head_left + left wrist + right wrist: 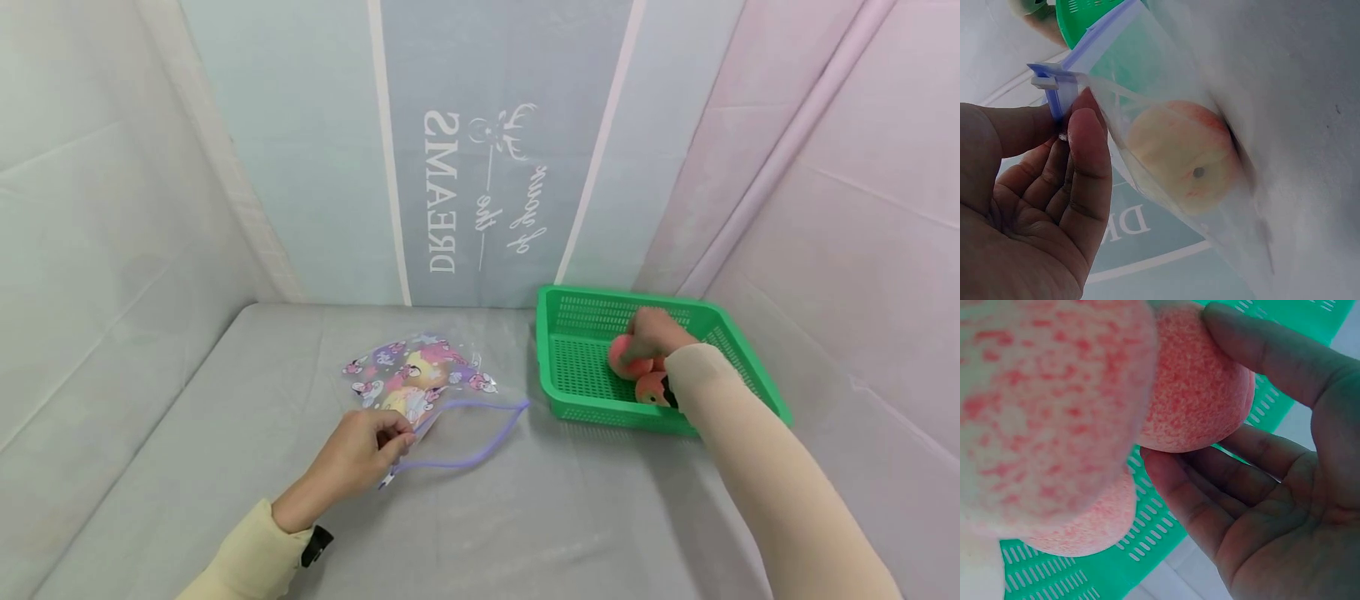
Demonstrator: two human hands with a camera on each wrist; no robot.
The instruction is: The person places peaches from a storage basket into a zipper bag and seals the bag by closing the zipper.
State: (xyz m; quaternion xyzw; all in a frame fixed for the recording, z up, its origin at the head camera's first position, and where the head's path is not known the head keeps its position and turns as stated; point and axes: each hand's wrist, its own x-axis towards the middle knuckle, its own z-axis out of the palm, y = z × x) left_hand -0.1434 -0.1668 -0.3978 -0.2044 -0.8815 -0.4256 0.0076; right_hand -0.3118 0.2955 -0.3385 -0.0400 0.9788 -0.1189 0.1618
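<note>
The left hand [356,454] pinches the edge of a printed bag [467,375] of peaches [429,368] on the grey surface [540,517], while the right hand [654,332] has its grip clamped round another peach [621,358] inside the green basket [600,410].

"What is the left hand [360,452] doing?"
"Pinching: its left thumb [1022,128] presses toward the fingertips [1088,134], with the left wrist [294,503] just behind that grip."
"And the right hand [654,332]?"
"Farther forward, well to the right of the left grip. The right thumb [1266,350] and bent fingers [1188,494] hold from opposite sides; the right arm [750,442] runs back behind them."
</note>
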